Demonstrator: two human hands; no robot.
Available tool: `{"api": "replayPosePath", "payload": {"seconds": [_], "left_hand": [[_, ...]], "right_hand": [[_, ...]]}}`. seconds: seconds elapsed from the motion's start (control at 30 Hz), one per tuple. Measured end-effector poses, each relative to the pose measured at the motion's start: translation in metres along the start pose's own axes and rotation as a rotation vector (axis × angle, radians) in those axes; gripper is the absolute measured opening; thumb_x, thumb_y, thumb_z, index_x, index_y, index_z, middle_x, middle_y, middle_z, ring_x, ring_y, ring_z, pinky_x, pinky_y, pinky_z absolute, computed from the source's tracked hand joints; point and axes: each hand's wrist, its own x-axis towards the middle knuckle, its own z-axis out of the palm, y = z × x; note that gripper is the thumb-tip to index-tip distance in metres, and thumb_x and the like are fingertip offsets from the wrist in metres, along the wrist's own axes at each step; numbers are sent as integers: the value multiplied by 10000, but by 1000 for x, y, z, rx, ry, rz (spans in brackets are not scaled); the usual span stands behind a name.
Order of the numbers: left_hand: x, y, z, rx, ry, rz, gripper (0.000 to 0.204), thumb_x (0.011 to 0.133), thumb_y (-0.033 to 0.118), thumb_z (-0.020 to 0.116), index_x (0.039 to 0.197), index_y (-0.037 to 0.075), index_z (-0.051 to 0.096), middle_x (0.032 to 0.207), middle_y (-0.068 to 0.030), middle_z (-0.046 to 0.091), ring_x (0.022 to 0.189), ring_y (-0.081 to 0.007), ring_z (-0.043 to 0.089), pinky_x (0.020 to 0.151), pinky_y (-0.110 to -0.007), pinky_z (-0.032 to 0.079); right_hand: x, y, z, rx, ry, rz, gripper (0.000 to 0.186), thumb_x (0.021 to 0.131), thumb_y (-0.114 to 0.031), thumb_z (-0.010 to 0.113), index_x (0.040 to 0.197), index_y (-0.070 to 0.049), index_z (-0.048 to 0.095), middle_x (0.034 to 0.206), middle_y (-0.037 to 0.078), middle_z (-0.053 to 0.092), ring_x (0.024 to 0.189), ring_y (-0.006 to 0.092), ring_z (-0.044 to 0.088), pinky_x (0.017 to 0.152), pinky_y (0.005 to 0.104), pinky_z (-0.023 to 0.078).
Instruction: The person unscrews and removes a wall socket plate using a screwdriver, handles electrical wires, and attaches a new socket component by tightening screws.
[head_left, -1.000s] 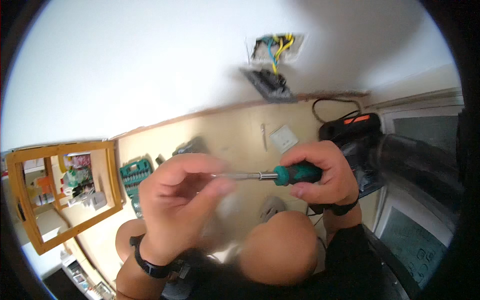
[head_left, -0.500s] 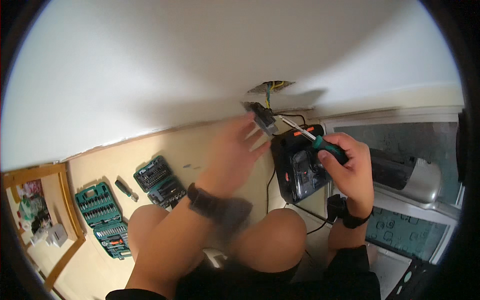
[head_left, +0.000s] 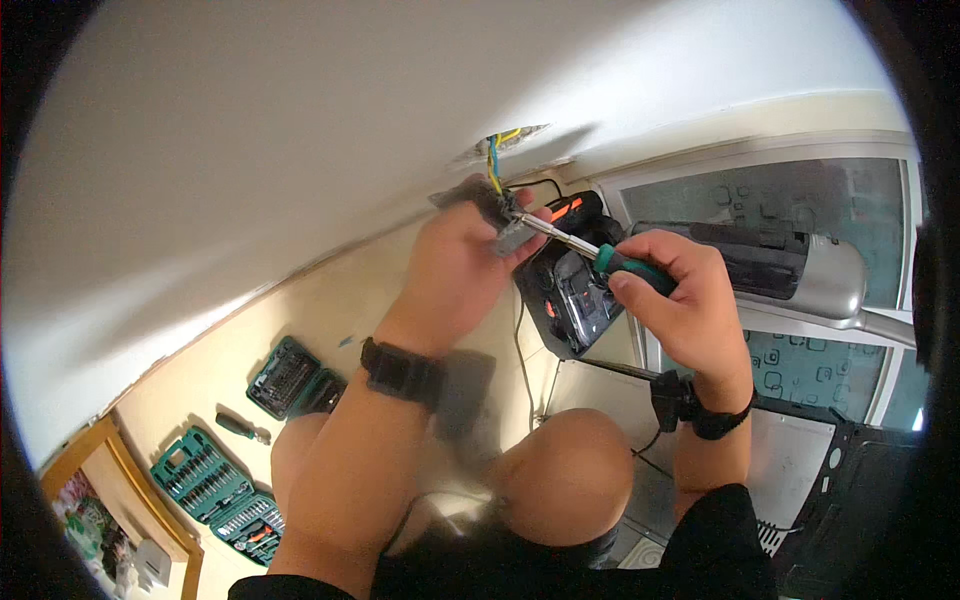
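A small grey and black electrical wall fitting (head_left: 513, 240) hangs on blue and yellow wires (head_left: 494, 163) that come out of a ragged hole (head_left: 522, 133) in the wall. My left hand (head_left: 452, 262) is closed around the fitting, its fingers curled behind it. In my right hand (head_left: 688, 312) is a screwdriver (head_left: 562, 236) with a green and black handle. Its shaft slants up to the left, and the tip meets the wired side of the fitting. Exactly what the tip touches is too small to make out.
Below the fitting stands a black case (head_left: 572, 310) with a clear cover. Two green tool sets (head_left: 205, 480) (head_left: 283, 375) and a second screwdriver (head_left: 240, 428) lie on the floor at left. A wooden frame (head_left: 120, 500) is at far left; a silver and black appliance (head_left: 790, 270) is at right.
My left hand has gone from open beside the fitting to gripping it. The screwdriver in my right hand has come up to the fitting. My view has shifted and tilted.
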Motion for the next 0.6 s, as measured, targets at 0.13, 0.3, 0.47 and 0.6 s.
{"api": "replayPosePath", "payload": {"seconds": [0.13, 0.3, 0.47, 0.6], "left_hand": [[-1, 1, 0, -50, 5, -14, 485, 744, 23, 451, 1218, -32, 539, 1243, -235, 612, 1203, -457, 572, 1071, -525, 460], [3, 1, -3, -56, -2, -10, 573, 713, 17, 428, 1278, -36, 504, 1281, -249, 594, 1225, -468, 552, 1073, -527, 450], [0, 0, -6, 215, -92, 57, 574, 684, 10, 426, 1242, -106, 499, 1290, -261, 579, 1254, -473, 530, 1116, -551, 414], [13, 3, -12, -160, -60, -107, 584, 665, -4, 417, 1230, -119, 512, 1281, -261, 577, 1256, -461, 531, 1148, -560, 387]], "right_hand": [[7, -12, 5, -187, -20, -28, 153, 869, -112, 682, 883, 40, 697, 716, 95, 712, 634, 126, 653, 602, 287, 515], [10, -20, 9, -230, -18, 101, 181, 868, -153, 680, 859, 26, 711, 701, 94, 707, 607, 132, 640, 592, 297, 509], [2, -17, 17, 41, -8, 372, 215, 897, -180, 674, 904, 31, 717, 724, 65, 711, 628, 97, 621, 593, 281, 499], [1, -12, 15, 228, -12, 447, 231, 914, -188, 667, 908, 39, 707, 733, 49, 704, 662, 82, 616, 598, 262, 484]]}}
